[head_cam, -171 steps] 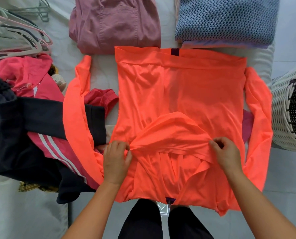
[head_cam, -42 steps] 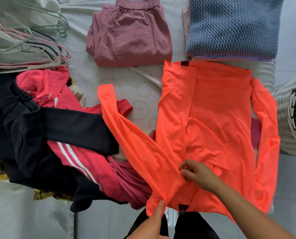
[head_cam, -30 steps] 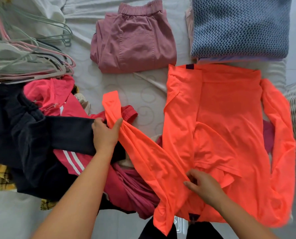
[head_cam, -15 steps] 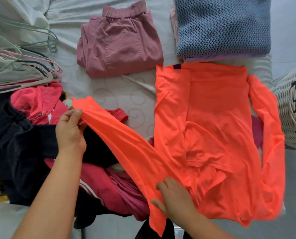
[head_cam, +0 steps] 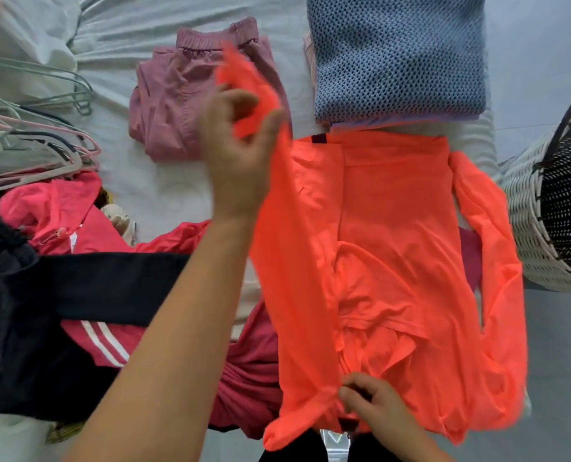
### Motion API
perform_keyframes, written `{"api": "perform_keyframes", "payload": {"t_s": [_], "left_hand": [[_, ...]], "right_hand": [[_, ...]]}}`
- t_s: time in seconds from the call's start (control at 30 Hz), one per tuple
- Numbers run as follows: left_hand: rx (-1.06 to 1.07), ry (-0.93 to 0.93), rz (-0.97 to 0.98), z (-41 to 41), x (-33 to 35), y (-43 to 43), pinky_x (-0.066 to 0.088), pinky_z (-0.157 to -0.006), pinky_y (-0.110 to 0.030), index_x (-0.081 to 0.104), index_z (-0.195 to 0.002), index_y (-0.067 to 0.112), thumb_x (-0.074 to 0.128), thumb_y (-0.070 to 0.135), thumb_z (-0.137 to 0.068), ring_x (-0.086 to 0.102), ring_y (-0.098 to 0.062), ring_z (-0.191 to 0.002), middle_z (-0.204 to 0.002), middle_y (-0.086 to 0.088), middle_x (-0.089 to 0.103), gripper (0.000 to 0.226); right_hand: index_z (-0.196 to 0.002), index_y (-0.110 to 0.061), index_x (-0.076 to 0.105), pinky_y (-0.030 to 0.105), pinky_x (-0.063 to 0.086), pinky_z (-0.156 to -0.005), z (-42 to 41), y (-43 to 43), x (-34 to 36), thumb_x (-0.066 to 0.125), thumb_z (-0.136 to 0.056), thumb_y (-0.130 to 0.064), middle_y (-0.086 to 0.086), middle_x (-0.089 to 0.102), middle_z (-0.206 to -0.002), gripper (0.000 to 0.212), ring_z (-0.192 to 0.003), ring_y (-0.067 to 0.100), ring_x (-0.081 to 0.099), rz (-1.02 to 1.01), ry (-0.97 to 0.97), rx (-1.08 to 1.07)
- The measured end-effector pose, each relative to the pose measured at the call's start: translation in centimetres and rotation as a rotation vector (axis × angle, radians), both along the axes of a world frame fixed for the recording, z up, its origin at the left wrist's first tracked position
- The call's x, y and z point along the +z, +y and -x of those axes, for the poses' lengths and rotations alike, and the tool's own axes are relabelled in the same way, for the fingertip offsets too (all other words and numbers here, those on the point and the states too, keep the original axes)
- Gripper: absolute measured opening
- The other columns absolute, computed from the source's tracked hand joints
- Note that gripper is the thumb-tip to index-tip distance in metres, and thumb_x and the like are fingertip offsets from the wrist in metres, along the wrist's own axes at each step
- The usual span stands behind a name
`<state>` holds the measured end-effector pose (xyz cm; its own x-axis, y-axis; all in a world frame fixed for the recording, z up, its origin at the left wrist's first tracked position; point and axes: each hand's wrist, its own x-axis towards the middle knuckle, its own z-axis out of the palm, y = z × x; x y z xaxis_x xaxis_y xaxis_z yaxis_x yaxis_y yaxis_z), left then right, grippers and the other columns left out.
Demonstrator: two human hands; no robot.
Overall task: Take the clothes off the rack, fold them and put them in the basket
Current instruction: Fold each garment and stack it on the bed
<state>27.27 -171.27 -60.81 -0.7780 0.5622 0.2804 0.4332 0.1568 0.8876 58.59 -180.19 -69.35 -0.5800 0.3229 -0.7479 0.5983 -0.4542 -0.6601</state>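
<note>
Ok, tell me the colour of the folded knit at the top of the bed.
Blue-grey open knit, seen best in the head view, the only one.

Two bare forearms, no sleeves reaching as far as either wrist. Left hand [head_cam: 235, 151] and right hand [head_cam: 375, 406] both without rings, watch or bracelet in view; nails short and unpainted where visible, though blurred on the left. Dark, black-looking trousers [head_cam: 290, 451] at the bottom edge, seen only as two narrow patches beneath the forearms.
</note>
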Motion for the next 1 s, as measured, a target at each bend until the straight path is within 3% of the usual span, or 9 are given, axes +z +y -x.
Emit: {"api": "perform_keyframes", "payload": {"t_s": [0.13, 0.33, 0.4, 0.47, 0.53, 0.63, 0.73, 0.9, 1.0], "left_hand": [[-0.133, 0.11, 0.557, -2.2, -7.4, 1.4, 0.023, -0.105, -0.032, 0.051, -0.115, -0.007, 0.067, 0.026, -0.08, 0.039, -0.042, -0.124, -0.129, -0.029, 0.041, 0.051], [-0.104, -0.212, 0.833, -11.3, -11.3, -13.2, 0.04, -0.079, -0.037, 0.052, -0.106, 0.003, 0.067, 0.019, -0.083, 0.053, -0.033, -0.094, -0.101, -0.01, 0.047, 0.031], [-0.163, -0.307, 0.94, -14.8, -10.3, -17.8, 0.042, -0.072, -0.035, 0.051, -0.104, 0.011, 0.065, 0.043, -0.081, 0.054, -0.027, -0.088, -0.094, 0.001, 0.045, 0.042], [-0.196, -0.4, 1.029, -17.7, -9.0, -20.9, 0.038, -0.067, -0.027, 0.047, -0.109, 0.02, 0.042, 0.085, -0.063, 0.051, -0.014, -0.085, -0.094, 0.009, 0.042, 0.08], [-0.178, -0.491, 1.041, -19.6, -8.4, -22.8, 0.035, -0.067, -0.022, 0.041, -0.117, 0.024, 0.03, 0.097, -0.044, 0.047, -0.008, -0.086, -0.097, 0.013, 0.041, 0.104], [-0.272, -0.309, 1.085, -21.2, -8.9, -24.1, 0.041, -0.062, -0.017, 0.044, -0.108, 0.034, 0.042, 0.076, -0.055, 0.05, -0.002, -0.084, -0.093, 0.018, 0.046, 0.068], [-0.421, -0.17, 1.096, -22.2, -8.9, -23.6, 0.036, -0.044, -0.01, 0.042, -0.085, 0.034, 0.045, 0.049, -0.059, 0.048, 0.004, -0.064, -0.081, 0.018, 0.043, 0.03], [-0.591, -0.358, 1.311, -25.2, -9.3, -23.2, 0.03, -0.038, -0.015, 0.038, -0.113, 0.032, 0.082, 0.06, -0.023, 0.054, 0.004, -0.048, -0.088, 0.017, 0.058, 0.105], [-0.459, -0.531, 1.293, -26.7, -9.6, -23.4, 0.037, -0.067, -0.022, 0.0, -0.142, 0.035, 0.061, 0.035, -0.083, 0.063, -0.015, -0.092, -0.135, 0.003, 0.042, 0.084]], "right_hand": [[-0.063, -0.019, 0.065, 0.014, 0.036, -0.055, -1.4, 1.3, -3.0, 0.059, -0.086, 0.004, -0.01, 0.058, -0.048, 0.032, -0.049, -0.004, 0.048, -0.029, -0.187, -0.02], [-0.065, -0.016, 0.063, 0.011, 0.035, -0.05, -1.3, 0.8, -4.5, 0.057, -0.089, -0.003, -0.01, 0.059, -0.045, 0.028, -0.045, -0.004, 0.049, -0.029, -0.228, -0.052], [-0.066, -0.014, 0.061, 0.012, 0.034, -0.048, -1.0, 0.8, -4.2, 0.056, -0.091, -0.007, -0.008, 0.056, -0.043, 0.026, -0.042, -0.002, 0.047, -0.016, -0.229, -0.091], [-0.065, -0.013, 0.058, 0.017, 0.035, -0.05, -0.5, 0.9, -3.8, 0.057, -0.091, -0.01, -0.006, 0.056, -0.044, 0.026, -0.044, 0.001, 0.045, -0.031, -0.227, -0.141], [-0.068, -0.015, 0.056, 0.02, 0.037, -0.055, 0.2, 1.4, -3.6, 0.058, -0.091, -0.01, -0.005, 0.057, -0.051, 0.024, -0.049, 0.001, 0.047, -0.095, -0.223, -0.179], [-0.081, -0.019, 0.057, 0.022, 0.044, -0.069, 2.3, 3.0, -3.4, 0.063, -0.088, -0.017, -0.007, 0.061, -0.076, 0.009, -0.065, 0.0, 0.055, -0.247, -0.192, -0.214], [-0.094, -0.012, 0.053, 0.025, 0.044, -0.062, 4.7, 5.3, -4.3, 0.065, -0.086, -0.018, 0.0, 0.057, -0.074, 0.015, -0.063, 0.019, 0.056, -0.302, -0.255, -0.193], [-0.083, -0.003, 0.059, 0.029, 0.033, -0.064, 5.1, 6.5, -5.6, 0.061, -0.086, -0.01, 0.011, 0.059, -0.077, 0.008, -0.075, 0.024, 0.056, -0.484, -0.343, 0.065], [-0.088, -0.004, 0.06, 0.026, 0.033, -0.06, 4.4, 6.0, -5.1, 0.058, -0.089, -0.009, 0.006, 0.056, -0.071, 0.005, -0.066, 0.018, 0.055, -0.483, -0.311, 0.034]]}}
